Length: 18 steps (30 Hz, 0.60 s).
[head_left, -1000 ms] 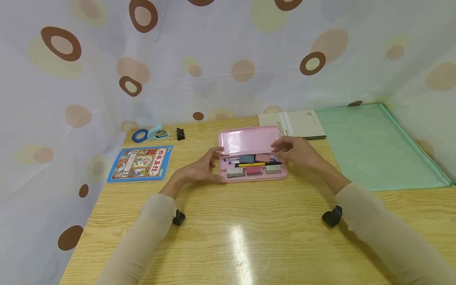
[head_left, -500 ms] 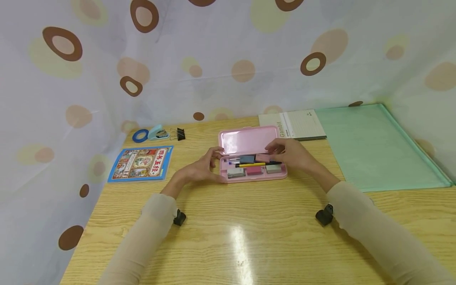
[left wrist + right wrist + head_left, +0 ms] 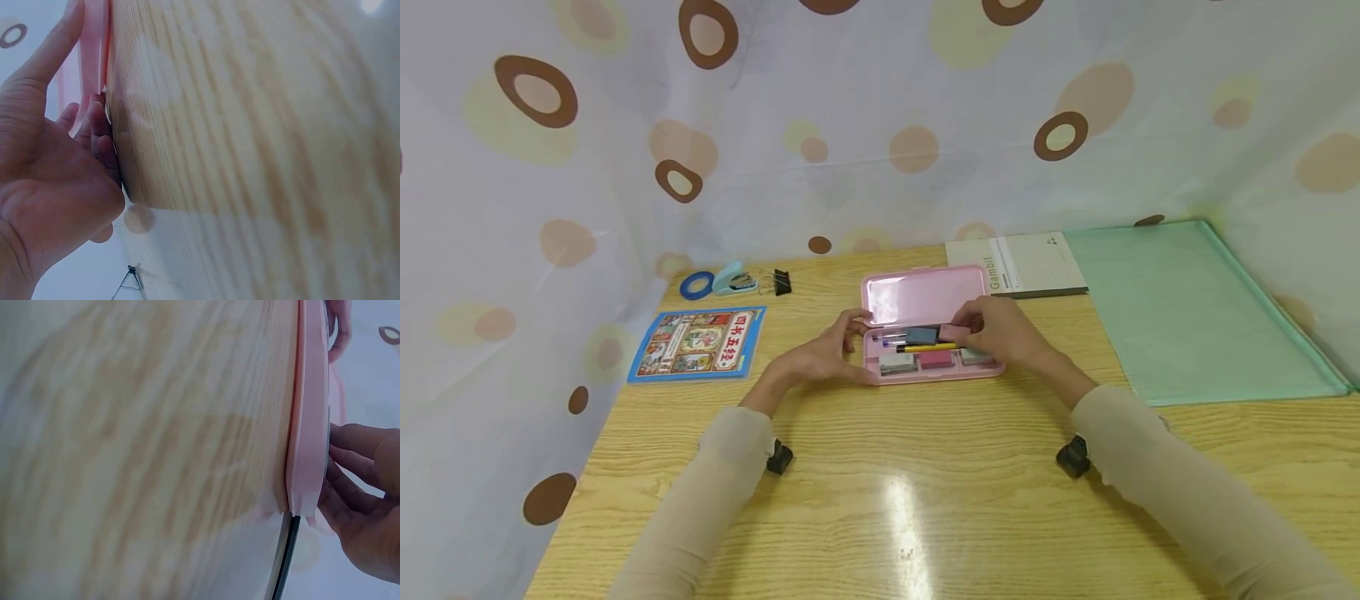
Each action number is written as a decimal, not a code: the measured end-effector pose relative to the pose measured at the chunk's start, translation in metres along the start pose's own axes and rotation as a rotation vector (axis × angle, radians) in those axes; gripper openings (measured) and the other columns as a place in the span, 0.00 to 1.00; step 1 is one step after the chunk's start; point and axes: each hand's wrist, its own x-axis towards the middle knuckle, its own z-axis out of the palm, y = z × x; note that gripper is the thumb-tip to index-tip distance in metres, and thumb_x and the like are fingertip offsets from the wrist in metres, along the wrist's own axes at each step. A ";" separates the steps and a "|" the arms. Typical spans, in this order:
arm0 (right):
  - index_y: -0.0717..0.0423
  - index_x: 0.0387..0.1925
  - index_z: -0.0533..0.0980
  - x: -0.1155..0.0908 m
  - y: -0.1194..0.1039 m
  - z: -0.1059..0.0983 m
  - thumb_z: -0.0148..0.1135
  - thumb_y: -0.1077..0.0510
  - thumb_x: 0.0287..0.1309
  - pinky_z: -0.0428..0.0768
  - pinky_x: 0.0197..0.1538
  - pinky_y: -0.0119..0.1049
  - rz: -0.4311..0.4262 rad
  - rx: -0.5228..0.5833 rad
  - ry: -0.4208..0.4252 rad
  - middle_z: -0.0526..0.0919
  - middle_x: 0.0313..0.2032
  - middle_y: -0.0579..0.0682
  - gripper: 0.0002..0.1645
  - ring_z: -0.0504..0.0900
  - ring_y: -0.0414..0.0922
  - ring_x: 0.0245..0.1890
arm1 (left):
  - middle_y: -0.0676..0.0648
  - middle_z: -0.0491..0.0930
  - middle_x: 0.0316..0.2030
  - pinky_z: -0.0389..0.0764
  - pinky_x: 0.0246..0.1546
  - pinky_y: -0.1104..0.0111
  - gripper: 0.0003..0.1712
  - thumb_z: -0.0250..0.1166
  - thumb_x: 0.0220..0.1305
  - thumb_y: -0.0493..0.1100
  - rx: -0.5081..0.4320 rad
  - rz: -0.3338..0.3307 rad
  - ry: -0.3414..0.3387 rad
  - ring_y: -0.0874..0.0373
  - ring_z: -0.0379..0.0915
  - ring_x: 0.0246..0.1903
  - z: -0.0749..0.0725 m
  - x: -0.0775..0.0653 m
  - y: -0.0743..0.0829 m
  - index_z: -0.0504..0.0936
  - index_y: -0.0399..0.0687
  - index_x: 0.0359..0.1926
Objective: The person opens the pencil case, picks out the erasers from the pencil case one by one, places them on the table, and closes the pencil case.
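Note:
A pink pencil case (image 3: 940,379) lies open on the table, its lid (image 3: 917,297) tipped back. My left hand (image 3: 820,356) holds its left end, thumb at the front corner and fingers near the hinge. My right hand (image 3: 1006,329) reaches in from the right, thumb and fingers pinching a pink eraser (image 3: 952,333) on top of the pens. Beside that eraser lies a dark blue one (image 3: 921,335), with a yellow pen (image 3: 917,348) in front. The front compartments hold a whitish eraser (image 3: 897,364), a deep-pink eraser (image 3: 936,359) and a pale one (image 3: 974,357) partly covered by my right hand.
At left lie a blue-edged book (image 3: 698,343), blue tape (image 3: 697,285), a light-blue stapler (image 3: 734,280) and a black binder clip (image 3: 782,282). A notebook (image 3: 1037,262) sits behind the case, and a green translucent folder (image 3: 1210,317) covers the table's right. A patterned curtain (image 3: 865,108) stands behind.
My right hand has moved left and slightly down, from the case's right edge to the pink eraser. My left hand stays on the case's left end.

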 end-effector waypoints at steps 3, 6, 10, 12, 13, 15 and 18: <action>0.54 0.45 0.87 -0.002 0.000 -0.005 0.71 0.42 0.65 0.79 0.49 0.45 0.003 0.018 0.008 0.87 0.40 0.49 0.20 0.81 0.47 0.41 | 0.46 0.61 0.66 0.65 0.55 0.58 0.58 0.81 0.57 0.48 0.005 0.001 0.000 0.50 0.58 0.54 -0.001 -0.001 0.000 0.50 0.60 0.77; 0.51 0.46 0.87 -0.004 0.004 -0.014 0.71 0.40 0.65 0.80 0.50 0.44 0.002 0.049 0.017 0.88 0.42 0.48 0.21 0.82 0.46 0.42 | 0.46 0.61 0.67 0.64 0.57 0.58 0.59 0.81 0.57 0.48 0.004 -0.003 -0.004 0.50 0.58 0.55 0.000 0.000 0.000 0.50 0.60 0.78; 0.52 0.48 0.87 -0.008 0.013 -0.030 0.70 0.40 0.65 0.79 0.49 0.43 0.002 0.069 0.034 0.88 0.44 0.50 0.22 0.82 0.48 0.43 | 0.46 0.61 0.67 0.64 0.56 0.58 0.59 0.81 0.57 0.47 -0.003 -0.008 -0.004 0.49 0.58 0.56 0.000 0.000 -0.001 0.49 0.61 0.78; 0.52 0.49 0.86 -0.009 0.017 -0.037 0.70 0.39 0.65 0.78 0.49 0.44 0.017 0.058 0.047 0.87 0.44 0.51 0.23 0.82 0.49 0.44 | 0.46 0.61 0.66 0.64 0.56 0.58 0.59 0.81 0.57 0.48 -0.006 -0.007 -0.003 0.50 0.58 0.56 0.000 0.000 -0.001 0.50 0.61 0.78; 0.52 0.49 0.86 -0.010 0.020 -0.041 0.70 0.39 0.65 0.78 0.49 0.44 0.028 0.048 0.054 0.87 0.45 0.51 0.24 0.81 0.49 0.45 | 0.46 0.61 0.66 0.64 0.56 0.58 0.59 0.81 0.57 0.48 -0.007 -0.005 -0.002 0.50 0.58 0.55 0.000 0.000 -0.001 0.50 0.61 0.78; 0.52 0.50 0.86 -0.011 0.025 -0.047 0.70 0.37 0.64 0.77 0.50 0.45 0.052 0.032 0.067 0.87 0.46 0.52 0.26 0.81 0.49 0.46 | 0.46 0.61 0.66 0.64 0.55 0.58 0.59 0.81 0.57 0.48 -0.008 -0.004 0.000 0.50 0.58 0.55 -0.001 0.000 -0.002 0.50 0.61 0.77; 0.53 0.51 0.86 -0.012 0.035 -0.055 0.70 0.37 0.64 0.76 0.52 0.47 0.081 0.018 0.082 0.87 0.47 0.53 0.27 0.81 0.51 0.47 | 0.46 0.61 0.66 0.65 0.55 0.57 0.59 0.81 0.56 0.48 -0.002 -0.003 0.001 0.49 0.58 0.55 -0.001 0.001 -0.003 0.50 0.62 0.77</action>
